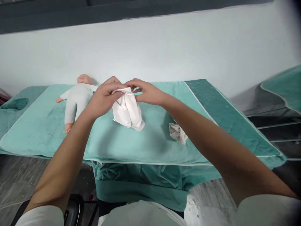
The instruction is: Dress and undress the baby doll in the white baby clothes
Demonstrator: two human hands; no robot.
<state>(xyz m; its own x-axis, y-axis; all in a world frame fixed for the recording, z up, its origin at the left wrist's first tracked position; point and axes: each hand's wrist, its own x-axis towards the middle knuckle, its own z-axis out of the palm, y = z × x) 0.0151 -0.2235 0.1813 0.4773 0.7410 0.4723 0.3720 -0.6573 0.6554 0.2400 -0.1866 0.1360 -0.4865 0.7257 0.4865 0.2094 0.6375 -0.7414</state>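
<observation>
A small white cloth garment hangs from my two hands above the middle of the green bed, its hemmed edge uppermost. My left hand is closed, pinching that edge between thumb and fingers. On the other side, my right hand has its bent fingers at the same hem, gripping it near the corner. The garment's exact kind is hard to make out. To the left, a baby doll in pale long clothes lies on its back, its head toward the wall; my left forearm and hand cover part of it.
The green-covered bed stands against a white wall. A crumpled whitish cloth piece lies on it, partly behind my right forearm. Green fabric hangs over the front edge. A dark chair is at lower left, metal bars at right.
</observation>
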